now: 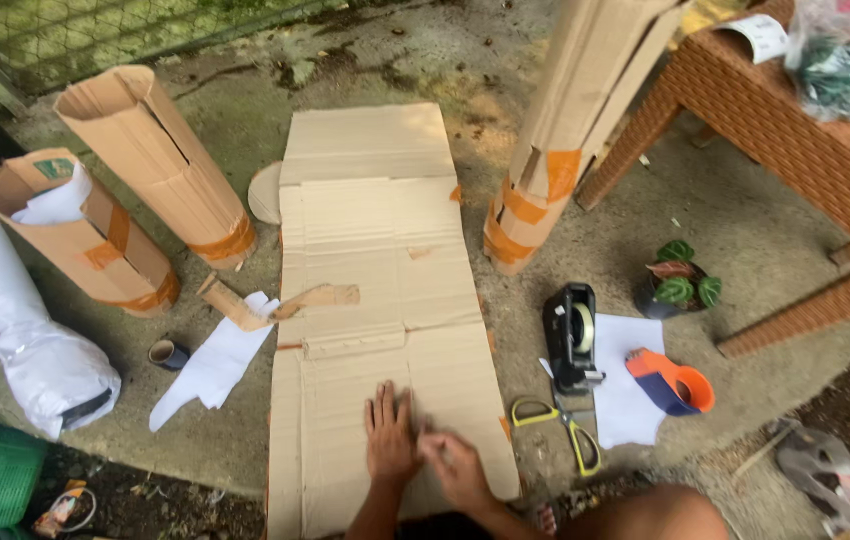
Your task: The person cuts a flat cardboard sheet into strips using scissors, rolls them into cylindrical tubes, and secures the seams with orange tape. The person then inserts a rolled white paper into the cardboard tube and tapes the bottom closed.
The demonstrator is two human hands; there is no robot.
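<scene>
Cardboard sheet flat on concrete; I see left hand spread wide, pinning it. Right hand curled beside, contents unclear. Scissors near.

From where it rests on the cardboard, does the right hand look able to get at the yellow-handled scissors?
Probably yes. The right hand lies on the flat cardboard sheet, and the scissors lie just off the sheet's right edge on bare concrete. Nothing stands between them; the tape dispenser sits farther back.

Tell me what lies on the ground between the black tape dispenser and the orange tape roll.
In the head view, a white sheet of paper lies between the black tape dispenser and the orange tape roll, which rests on the sheet's right edge.
</scene>
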